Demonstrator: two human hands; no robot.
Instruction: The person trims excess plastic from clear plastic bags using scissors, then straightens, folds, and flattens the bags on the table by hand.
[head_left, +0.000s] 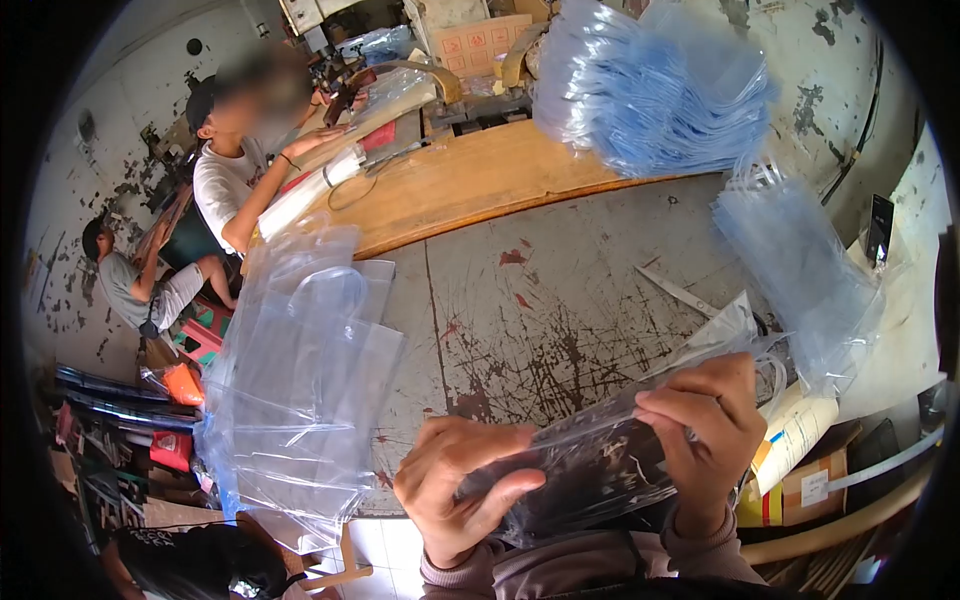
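A clear plastic bag (590, 470) is stretched between my two hands at the table's near edge. My right hand (705, 425) pinches its upper edge between thumb and fingers. At the bag's other end, my left hand (465, 485) curls around the plastic, its thumb a little apart from the forefinger. Clear bags with handles (300, 400) lie overlapping on the left. Beyond my right hand, a pair of scissors (680, 292) rests on the scratched grey table (480, 300), its handles partly hidden under plastic.
A large pile of bluish clear bags (660, 95) sits on the wooden board (470, 185) at the back. More bags (800, 270) hang over the right side, near a phone (880, 230). A co-worker (230, 170) sits at the far left; another person (140, 270) sits behind.
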